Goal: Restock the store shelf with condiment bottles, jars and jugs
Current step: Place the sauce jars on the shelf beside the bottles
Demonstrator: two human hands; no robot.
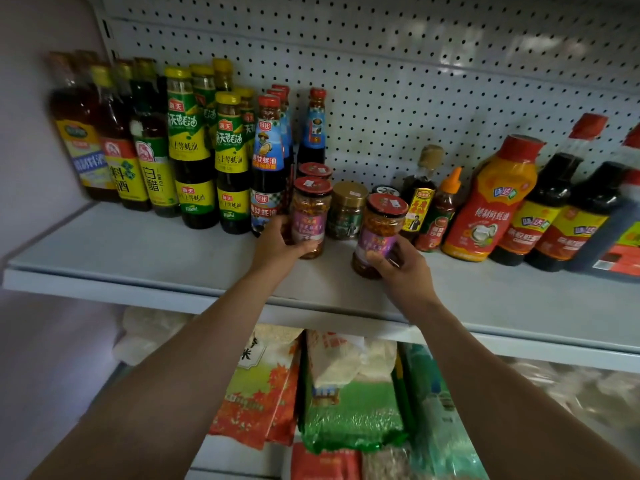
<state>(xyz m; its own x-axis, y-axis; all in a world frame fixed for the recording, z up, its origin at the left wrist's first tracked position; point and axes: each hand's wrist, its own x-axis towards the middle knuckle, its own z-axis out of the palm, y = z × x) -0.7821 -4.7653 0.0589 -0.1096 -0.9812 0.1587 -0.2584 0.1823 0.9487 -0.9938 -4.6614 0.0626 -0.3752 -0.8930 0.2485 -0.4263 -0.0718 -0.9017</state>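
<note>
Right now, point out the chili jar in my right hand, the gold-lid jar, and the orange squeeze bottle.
chili jar point(378, 233): head view, on its purple label.
gold-lid jar point(349, 194): head view, on its gold lid.
orange squeeze bottle point(490, 202): head view, on its red front label.

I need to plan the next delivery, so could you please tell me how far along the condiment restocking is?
Done: tall yellow-capped sauce bottles and dark red-capped jugs already line the grey metal shelf. In hand: the left hand and right hand each hold a red-lidded purple-labelled chilli jar. Left: bare shelf space remains in front.
</note>
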